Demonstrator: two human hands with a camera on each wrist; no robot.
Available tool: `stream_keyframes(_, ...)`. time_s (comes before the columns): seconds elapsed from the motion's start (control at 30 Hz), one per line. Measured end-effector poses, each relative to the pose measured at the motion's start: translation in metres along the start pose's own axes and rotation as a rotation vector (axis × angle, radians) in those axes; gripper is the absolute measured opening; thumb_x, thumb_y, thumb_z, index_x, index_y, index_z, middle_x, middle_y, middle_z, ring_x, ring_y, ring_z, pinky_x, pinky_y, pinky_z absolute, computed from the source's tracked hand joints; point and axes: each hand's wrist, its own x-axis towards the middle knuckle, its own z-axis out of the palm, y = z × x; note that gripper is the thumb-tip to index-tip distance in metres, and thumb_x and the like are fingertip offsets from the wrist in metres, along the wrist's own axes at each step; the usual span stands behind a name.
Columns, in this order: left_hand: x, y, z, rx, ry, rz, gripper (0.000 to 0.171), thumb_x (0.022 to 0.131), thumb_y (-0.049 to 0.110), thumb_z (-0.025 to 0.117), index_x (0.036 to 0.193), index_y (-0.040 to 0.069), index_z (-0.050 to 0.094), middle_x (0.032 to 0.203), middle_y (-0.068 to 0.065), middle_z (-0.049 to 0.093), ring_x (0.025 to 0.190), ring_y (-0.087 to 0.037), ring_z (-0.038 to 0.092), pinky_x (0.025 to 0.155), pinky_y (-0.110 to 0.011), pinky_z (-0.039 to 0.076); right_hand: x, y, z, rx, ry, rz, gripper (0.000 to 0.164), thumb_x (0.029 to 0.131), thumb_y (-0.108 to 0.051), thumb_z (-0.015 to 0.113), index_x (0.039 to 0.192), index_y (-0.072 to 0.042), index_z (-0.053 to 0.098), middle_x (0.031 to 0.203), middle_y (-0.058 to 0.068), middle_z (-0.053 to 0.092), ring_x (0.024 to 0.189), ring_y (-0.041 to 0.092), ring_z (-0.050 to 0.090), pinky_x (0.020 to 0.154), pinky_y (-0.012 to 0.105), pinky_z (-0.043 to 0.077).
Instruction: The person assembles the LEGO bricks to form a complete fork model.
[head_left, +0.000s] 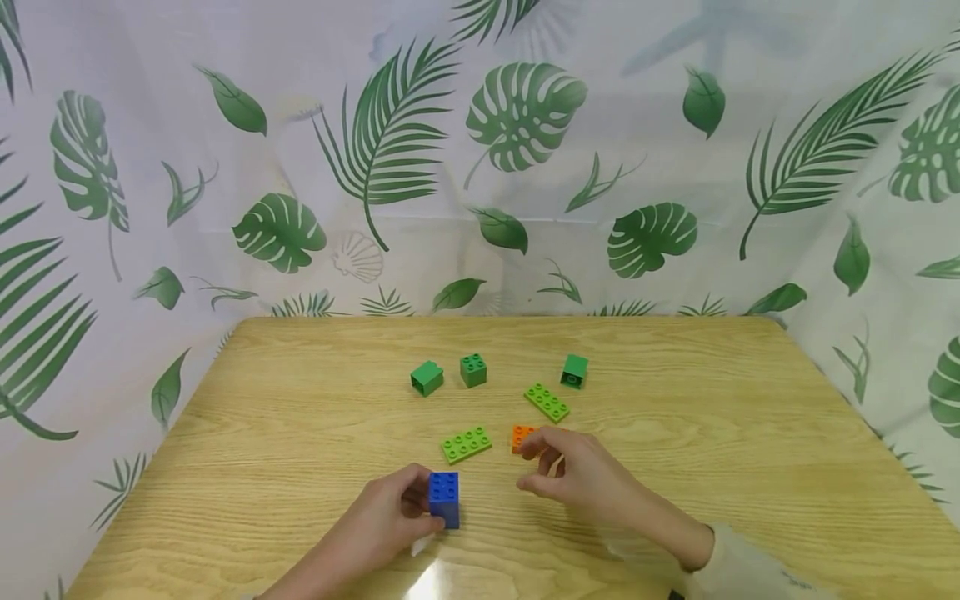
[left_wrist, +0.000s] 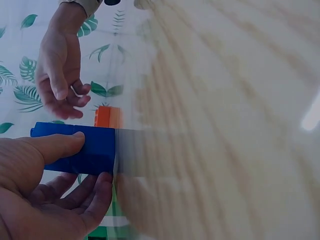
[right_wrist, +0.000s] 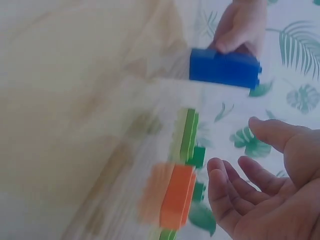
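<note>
My left hand [head_left: 386, 518] grips a blue building-brick block [head_left: 445, 503] by its sides, thumb against fingers. The block stands upright on the table, studs up. A seam across its side in the left wrist view suggests two stacked bricks. My right hand [head_left: 583, 473] hovers just above the table with relaxed, spread fingers and holds nothing. Nearest to it is an orange brick [head_left: 522, 437], partly hidden by its fingers in the head view. In the right wrist view a gap shows between the fingers and the orange brick [right_wrist: 175, 197].
Two flat lime-green bricks lie beyond the hands, one [head_left: 467, 445] left of the orange brick, another [head_left: 547, 402] behind it. Farther back are a green brick on its side [head_left: 427, 377], an upright green brick [head_left: 473, 371] and a tipped green brick [head_left: 574, 372]. A leaf-print curtain [head_left: 555, 192] hangs behind the wooden table [head_left: 300, 400].
</note>
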Motion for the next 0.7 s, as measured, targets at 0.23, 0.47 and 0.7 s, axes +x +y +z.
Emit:
stream_keyframes(0.23, -0.003, -0.005, -0.011, 0.009, 0.057, -0.028, 0.043, 0.084, 0.010, 0.086, 0.118, -0.003, 0.064, 0.103, -0.005, 0.068, 0.094, -0.019, 0.067, 0.080, -0.027, 0.057, -0.005, 0.017, -0.017, -0.032, 0.111, 0.041, 0.030, 0.095, -0.020, 0.077, 0.114, 0.001, 0.070, 0.106, 0.010, 0.071, 0.084, 0.012, 0.066, 0.071, 0.027, 0.056)
stream_keyframes(0.47, -0.005, -0.013, -0.021, 0.007, 0.131, -0.045, 0.038, 0.083, 0.006, 0.086, 0.114, -0.001, 0.065, 0.099, -0.004, 0.069, 0.090, -0.018, 0.068, 0.076, -0.027, 0.057, -0.005, 0.033, -0.028, -0.081, 0.200, 0.101, 0.023, 0.096, -0.015, 0.075, 0.113, 0.000, 0.070, 0.104, 0.007, 0.071, 0.083, 0.013, 0.064, 0.071, 0.028, 0.055)
stream_keyframes(0.7, -0.006, -0.017, -0.033, 0.056, 0.195, -0.090, 0.032, 0.083, 0.005, 0.086, 0.108, 0.002, 0.066, 0.094, -0.002, 0.068, 0.086, -0.015, 0.066, 0.074, -0.028, 0.056, -0.003, 0.045, -0.040, -0.108, 0.225, 0.164, 0.033, 0.096, -0.020, 0.076, 0.117, 0.004, 0.069, 0.108, 0.013, 0.072, 0.087, 0.019, 0.064, 0.068, 0.028, 0.054)
